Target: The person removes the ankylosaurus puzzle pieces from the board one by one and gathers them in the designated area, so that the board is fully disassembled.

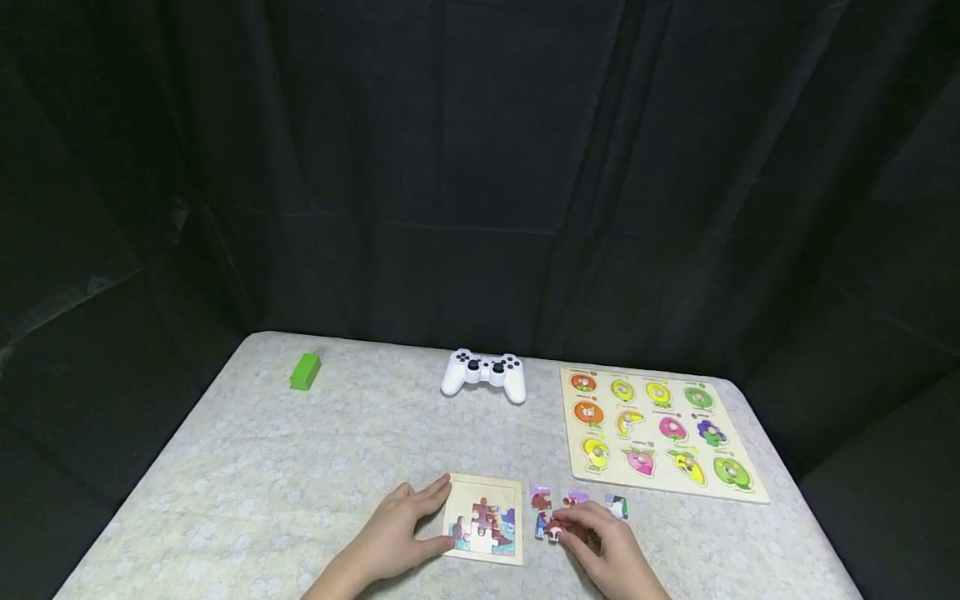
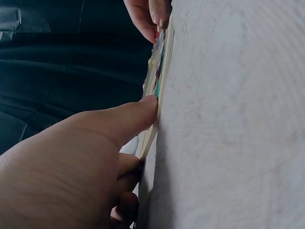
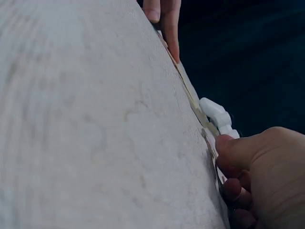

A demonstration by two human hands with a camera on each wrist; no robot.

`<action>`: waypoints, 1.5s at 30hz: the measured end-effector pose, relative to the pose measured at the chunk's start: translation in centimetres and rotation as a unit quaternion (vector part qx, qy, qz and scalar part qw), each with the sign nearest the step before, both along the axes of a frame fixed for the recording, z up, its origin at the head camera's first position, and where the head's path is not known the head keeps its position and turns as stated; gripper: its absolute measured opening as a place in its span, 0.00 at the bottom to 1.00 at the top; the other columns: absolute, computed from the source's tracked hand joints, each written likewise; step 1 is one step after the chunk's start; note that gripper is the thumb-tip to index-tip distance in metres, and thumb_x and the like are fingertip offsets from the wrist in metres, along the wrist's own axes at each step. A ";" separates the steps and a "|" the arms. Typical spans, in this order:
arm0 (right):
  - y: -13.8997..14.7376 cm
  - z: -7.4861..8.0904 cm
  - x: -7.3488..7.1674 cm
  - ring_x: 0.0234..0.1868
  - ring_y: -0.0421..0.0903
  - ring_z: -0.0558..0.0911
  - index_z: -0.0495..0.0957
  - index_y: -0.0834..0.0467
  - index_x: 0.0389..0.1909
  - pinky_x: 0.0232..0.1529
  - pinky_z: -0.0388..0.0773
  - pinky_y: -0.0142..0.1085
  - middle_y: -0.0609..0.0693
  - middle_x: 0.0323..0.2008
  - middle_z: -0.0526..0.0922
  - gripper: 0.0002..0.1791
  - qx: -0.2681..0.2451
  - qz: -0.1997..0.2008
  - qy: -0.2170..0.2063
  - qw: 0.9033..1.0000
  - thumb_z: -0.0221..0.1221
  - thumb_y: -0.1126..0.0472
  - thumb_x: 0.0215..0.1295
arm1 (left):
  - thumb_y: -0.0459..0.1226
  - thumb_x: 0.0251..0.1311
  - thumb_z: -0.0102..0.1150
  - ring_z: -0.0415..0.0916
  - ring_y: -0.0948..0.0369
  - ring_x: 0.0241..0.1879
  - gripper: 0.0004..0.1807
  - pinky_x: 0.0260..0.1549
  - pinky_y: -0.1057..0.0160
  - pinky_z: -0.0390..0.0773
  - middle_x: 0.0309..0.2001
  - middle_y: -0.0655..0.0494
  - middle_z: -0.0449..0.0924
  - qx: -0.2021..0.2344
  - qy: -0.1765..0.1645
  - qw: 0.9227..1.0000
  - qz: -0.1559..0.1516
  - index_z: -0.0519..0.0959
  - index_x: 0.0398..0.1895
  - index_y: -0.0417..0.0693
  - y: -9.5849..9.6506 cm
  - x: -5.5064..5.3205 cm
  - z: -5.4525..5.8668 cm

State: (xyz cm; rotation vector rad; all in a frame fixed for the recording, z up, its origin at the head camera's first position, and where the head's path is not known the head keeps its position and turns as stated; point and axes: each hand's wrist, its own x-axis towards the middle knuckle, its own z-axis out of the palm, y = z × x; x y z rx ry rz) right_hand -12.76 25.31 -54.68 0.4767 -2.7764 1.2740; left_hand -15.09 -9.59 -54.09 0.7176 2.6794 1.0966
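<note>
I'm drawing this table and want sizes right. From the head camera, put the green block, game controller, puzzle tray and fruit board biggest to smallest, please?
As they look there, largest to smallest:
1. Fruit board
2. Puzzle tray
3. Game controller
4. Green block

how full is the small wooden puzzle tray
Partly full: fitted pieces cover some of the puzzle tray, bare base shows elsewhere, and loose pieces lie beside it.

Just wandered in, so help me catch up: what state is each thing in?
Jigsaw tray: partly filled
Loose jigsaw pieces: right of the tray
Right hand: pinching a jigsaw piece
Left hand: touching the tray's left edge
Fruit puzzle board: appears complete
White game controller: buttons up, untouched
Green block: untouched
</note>
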 end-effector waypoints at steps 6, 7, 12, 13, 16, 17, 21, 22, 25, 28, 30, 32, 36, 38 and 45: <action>-0.1 -0.3 0.0 0.37 0.31 0.73 0.89 0.51 0.51 0.36 0.76 0.30 0.41 0.45 0.84 0.09 0.023 0.025 0.009 0.999 0.67 0.57 0.73 | 0.57 0.61 0.73 0.63 0.69 0.39 0.44 0.67 0.39 0.69 0.79 0.54 0.66 0.001 0.000 1.000 0.000 0.73 0.75 0.41 -0.1 0.1 0.2; -0.1 -0.3 -0.1 0.38 0.31 0.73 0.90 0.51 0.51 0.36 0.76 0.30 0.41 0.45 0.84 0.10 0.025 0.026 0.009 0.999 0.67 0.57 0.73 | 0.57 0.61 0.73 0.63 0.70 0.40 0.44 0.69 0.36 0.66 0.79 0.54 0.67 0.001 0.002 1.000 0.000 0.73 0.75 0.41 -0.1 0.1 0.2; -0.2 -0.6 0.0 0.39 0.31 0.75 0.90 0.55 0.52 0.37 0.77 0.32 0.39 0.43 0.83 0.11 0.044 0.037 0.040 0.998 0.68 0.62 0.72 | 0.57 0.61 0.73 0.60 0.69 0.35 0.44 0.57 0.52 0.75 0.79 0.55 0.67 0.002 0.001 1.000 0.001 0.74 0.75 0.42 -0.2 0.1 0.0; -0.2 -0.6 0.1 0.40 0.31 0.76 0.90 0.57 0.52 0.37 0.78 0.32 0.38 0.43 0.83 0.12 0.047 0.041 0.050 0.997 0.68 0.63 0.71 | 0.57 0.60 0.73 0.59 0.69 0.35 0.44 0.55 0.55 0.75 0.79 0.55 0.67 -0.001 0.003 1.000 0.002 0.74 0.75 0.42 -0.2 0.1 -0.1; -0.2 -0.6 0.2 0.42 0.31 0.78 0.90 0.58 0.53 0.41 0.80 0.33 0.38 0.44 0.83 0.13 0.056 0.046 0.069 0.995 0.68 0.65 0.70 | 0.58 0.60 0.73 0.58 0.69 0.33 0.45 0.49 0.60 0.74 0.79 0.55 0.67 -0.003 0.003 1.000 0.003 0.74 0.75 0.43 -0.2 0.2 -0.3; -0.1 -0.6 0.2 0.42 0.32 0.78 0.90 0.58 0.53 0.40 0.80 0.33 0.39 0.44 0.84 0.13 0.054 0.046 0.064 0.995 0.68 0.64 0.70 | 0.58 0.60 0.73 0.58 0.69 0.33 0.45 0.50 0.60 0.74 0.79 0.56 0.67 -0.003 0.003 1.000 0.003 0.74 0.75 0.43 -0.2 0.1 -0.3; 0.2 0.1 0.0 0.40 0.31 0.76 0.89 0.56 0.54 0.39 0.78 0.32 0.42 0.47 0.84 0.12 0.040 0.032 0.032 0.998 0.68 0.62 0.72 | 0.58 0.60 0.73 0.61 0.70 0.37 0.45 0.63 0.49 0.73 0.78 0.55 0.67 0.004 0.004 1.000 0.006 0.74 0.74 0.43 -0.1 0.0 -0.4; 0.3 0.4 -0.1 0.39 0.31 0.75 0.89 0.56 0.54 0.37 0.78 0.31 0.43 0.47 0.84 0.13 0.035 0.027 0.028 0.999 0.68 0.62 0.71 | 0.58 0.60 0.73 0.62 0.70 0.37 0.44 0.67 0.43 0.71 0.78 0.54 0.67 0.006 0.004 1.000 0.005 0.74 0.74 0.42 0.0 -0.1 -0.4; 0.1 1.2 -0.5 0.34 0.32 0.73 0.88 0.55 0.53 0.32 0.75 0.30 0.43 0.45 0.85 0.12 0.019 0.009 0.027 0.999 0.69 0.64 0.70 | 0.57 0.60 0.73 0.62 0.70 0.37 0.44 0.70 0.37 0.67 0.78 0.54 0.67 0.009 0.006 1.000 0.005 0.74 0.74 0.42 0.0 -0.2 -0.3; -0.7 2.1 -0.9 0.31 0.32 0.73 0.88 0.54 0.51 0.30 0.75 0.29 0.43 0.43 0.85 0.13 0.004 -0.005 0.042 0.999 0.71 0.66 0.67 | 0.57 0.60 0.73 0.59 0.69 0.34 0.44 0.59 0.54 0.74 0.78 0.53 0.67 0.011 0.007 1.000 0.004 0.74 0.74 0.41 0.0 -0.3 -0.2; -1.5 2.7 -1.3 0.31 0.32 0.73 0.88 0.54 0.51 0.30 0.75 0.29 0.43 0.42 0.86 0.14 -0.001 0.000 0.057 0.998 0.71 0.67 0.66 | 0.57 0.60 0.73 0.57 0.69 0.33 0.44 0.46 0.64 0.72 0.78 0.53 0.68 0.012 0.007 1.000 0.004 0.74 0.74 0.41 0.0 -0.3 -0.1; -2.6 3.2 -1.7 0.31 0.32 0.74 0.88 0.55 0.50 0.30 0.76 0.29 0.43 0.40 0.86 0.13 -0.005 0.012 0.067 0.998 0.72 0.67 0.65 | 0.57 0.60 0.74 0.57 0.68 0.32 0.44 0.38 0.68 0.67 0.78 0.53 0.68 0.015 0.005 1.000 0.005 0.74 0.74 0.41 -0.1 -0.3 -0.1; -5.1 4.0 -2.6 0.31 0.31 0.75 0.88 0.58 0.51 0.30 0.77 0.29 0.42 0.37 0.85 0.12 -0.013 0.058 0.064 0.996 0.71 0.66 0.67 | 0.57 0.60 0.73 0.57 0.68 0.32 0.44 0.36 0.69 0.65 0.78 0.53 0.68 0.017 0.004 1.000 0.003 0.74 0.74 0.41 -0.1 -0.3 0.0; -6.3 4.0 -2.9 0.32 0.31 0.76 0.88 0.59 0.52 0.31 0.78 0.29 0.41 0.37 0.84 0.13 -0.018 0.076 0.045 0.996 0.71 0.65 0.68 | 0.57 0.61 0.73 0.57 0.68 0.32 0.44 0.37 0.69 0.65 0.78 0.54 0.68 0.016 0.006 1.000 0.003 0.74 0.74 0.41 -0.1 -0.3 -0.1; -8.8 2.4 -3.2 0.29 0.30 0.76 0.85 0.65 0.55 0.31 0.77 0.28 0.41 0.34 0.82 0.17 -0.020 0.099 -0.049 0.994 0.71 0.63 0.69 | 0.56 0.61 0.73 0.60 0.69 0.35 0.43 0.60 0.50 0.74 0.78 0.55 0.68 0.005 0.014 1.000 0.001 0.74 0.74 0.42 0.0 -0.2 -0.1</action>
